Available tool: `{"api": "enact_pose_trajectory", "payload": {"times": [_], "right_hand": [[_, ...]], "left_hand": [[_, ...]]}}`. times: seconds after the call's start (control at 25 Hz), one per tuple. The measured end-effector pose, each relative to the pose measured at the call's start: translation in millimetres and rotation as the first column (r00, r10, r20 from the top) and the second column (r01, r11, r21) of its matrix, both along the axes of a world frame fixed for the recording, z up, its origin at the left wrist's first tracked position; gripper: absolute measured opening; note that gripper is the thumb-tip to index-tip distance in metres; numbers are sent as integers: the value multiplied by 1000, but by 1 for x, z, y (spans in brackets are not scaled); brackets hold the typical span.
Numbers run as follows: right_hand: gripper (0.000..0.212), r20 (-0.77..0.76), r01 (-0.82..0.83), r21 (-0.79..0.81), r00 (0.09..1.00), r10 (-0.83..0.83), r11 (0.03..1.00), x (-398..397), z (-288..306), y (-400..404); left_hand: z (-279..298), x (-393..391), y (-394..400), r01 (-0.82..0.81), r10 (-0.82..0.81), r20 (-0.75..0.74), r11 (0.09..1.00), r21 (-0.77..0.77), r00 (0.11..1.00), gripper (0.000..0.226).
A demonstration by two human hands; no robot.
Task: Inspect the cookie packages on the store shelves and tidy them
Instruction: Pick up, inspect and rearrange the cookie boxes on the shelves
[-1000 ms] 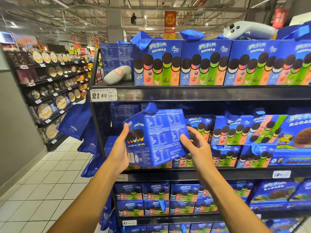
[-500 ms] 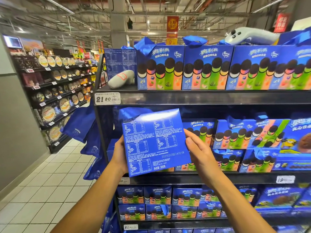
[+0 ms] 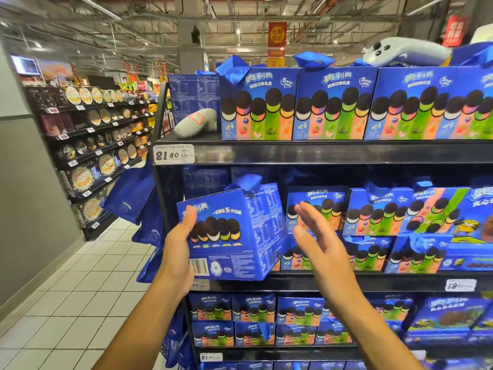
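Note:
A blue cookie gift box [image 3: 234, 236] with a ribbon handle is tilted at the left end of the middle shelf [image 3: 346, 283], one side face with five cookies turned toward me. My left hand [image 3: 177, 247] grips its left edge, thumb on the face. My right hand [image 3: 317, 236] hovers just right of the box, fingers straight, touching nothing. More of the same blue boxes [image 3: 317, 209] stand in rows behind and to the right.
The top shelf [image 3: 320, 153] carries large blue boxes [image 3: 257, 105] and a grey plush toy [image 3: 196, 122]. Smaller boxes [image 3: 253, 308] fill the lower shelves. Blue bags [image 3: 130, 198] hang at the shelf's left end. A tiled aisle [image 3: 66, 303] runs left, past shelves of round tins [image 3: 82, 180].
The box turned from showing its printed back panel to showing a side face and moved down toward the shelf. My right hand let go of it and now hovers beside it.

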State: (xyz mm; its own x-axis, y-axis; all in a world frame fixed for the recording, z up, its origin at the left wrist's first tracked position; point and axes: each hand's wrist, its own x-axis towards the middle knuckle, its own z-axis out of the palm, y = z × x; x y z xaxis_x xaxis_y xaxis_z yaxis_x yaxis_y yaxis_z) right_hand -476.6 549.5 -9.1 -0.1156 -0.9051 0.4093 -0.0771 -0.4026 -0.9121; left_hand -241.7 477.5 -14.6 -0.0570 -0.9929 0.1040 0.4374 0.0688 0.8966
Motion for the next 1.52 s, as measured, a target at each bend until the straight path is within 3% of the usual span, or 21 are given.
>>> {"api": "enact_pose_trajectory", "payload": {"times": [0.08,0.16,0.2,0.32,0.36,0.44,0.52,0.64,0.8,0.92,1.04,1.16,1.28,1.36,1.4,1.52], "right_hand": [[81,-61,-76,97,995,82,992,13,-2,-2],[97,-83,-107,140,989,119,984,23,-2,-9],[94,-98,-96,152,989,111,984,27,-2,-14],[45,-67,12,92,998,-6,996,31,-2,-24],[39,9,15,73,1000,-16,997,27,-3,-28],[49,252,-60,120,967,28,991,16,-8,-36],[51,487,-165,167,871,65,972,2,-14,-42],[47,678,-290,173,729,100,941,-13,-25,-51],[47,753,-402,147,638,161,904,-16,-37,-59],[45,729,-394,153,664,165,906,-15,-37,-62],[48,701,-377,189,698,144,907,-12,-38,-63],[51,606,-289,262,792,76,921,-6,-31,-59],[51,298,-9,272,952,-75,962,0,-14,-51],[32,124,208,187,965,-233,960,11,-8,-38],[34,81,243,152,963,-257,958,19,-7,-29],[72,-49,163,80,986,-160,983,43,-16,-5]], "left_hand": [[8,-10,12,-71,71,44,997,-10,997,67],[16,-25,24,-129,132,88,991,-46,987,56],[19,-32,28,-145,153,113,987,-72,982,49],[25,-45,39,-123,140,219,989,-87,966,44],[24,-44,40,-92,111,266,992,-82,958,51],[24,-37,42,-64,117,344,985,-161,932,49],[27,-22,39,-97,177,322,964,-249,930,33],[27,1,23,-147,210,315,966,-212,925,18],[16,4,13,231,-212,240,971,-55,947,58],[12,-10,18,362,-363,119,932,37,924,79],[7,-15,15,336,-337,79,941,33,938,37],[5,-11,13,340,-339,-10,940,14,941,34],[3,-7,11,313,-314,-55,949,-15,948,39],[0,-6,12,270,-270,-32,963,-14,962,44],[-4,-5,13,243,-243,-22,970,-11,970,47],[-14,-4,14,147,-147,-4,989,-28,989,53]]}}
